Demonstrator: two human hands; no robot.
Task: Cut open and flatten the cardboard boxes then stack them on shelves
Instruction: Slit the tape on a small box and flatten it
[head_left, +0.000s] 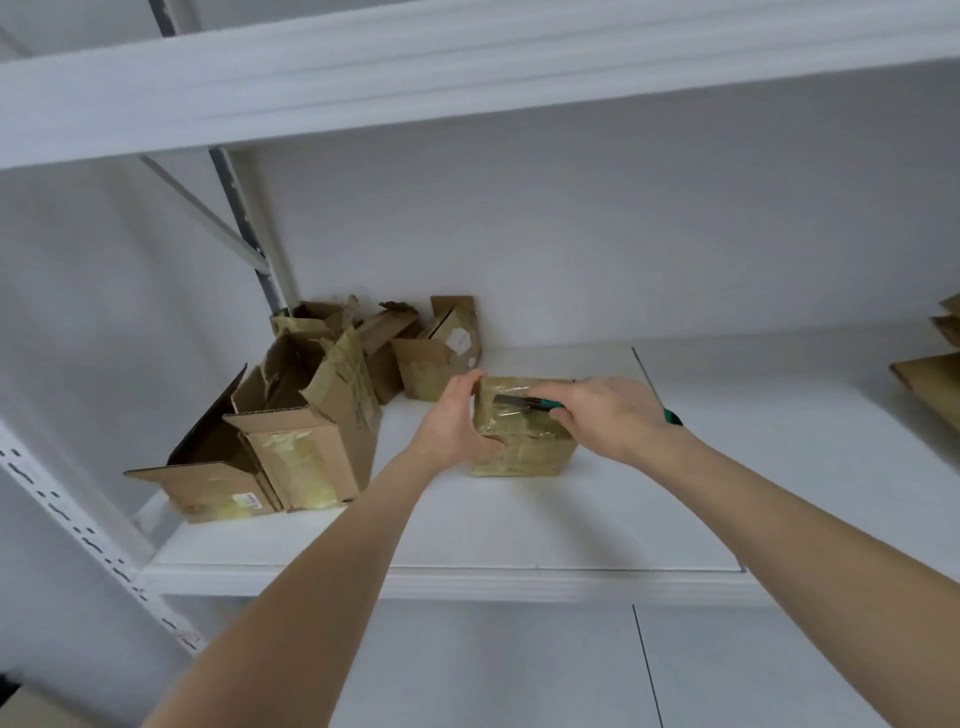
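Observation:
A small taped cardboard box (524, 452) stands on the white shelf (519, 530) in front of me. My left hand (457, 426) grips its left side, thumb on the top edge. My right hand (608, 415) holds a green-handled utility knife (524, 402), its blade lying across the taped top of the box. The green end of the handle sticks out behind my wrist.
Several opened, torn cardboard boxes (291, 426) are piled at the shelf's left and back. Flattened cardboard (930, 379) lies at the far right. A white upper shelf beam (467, 78) runs overhead, and a perforated upright (78, 525) stands at the left.

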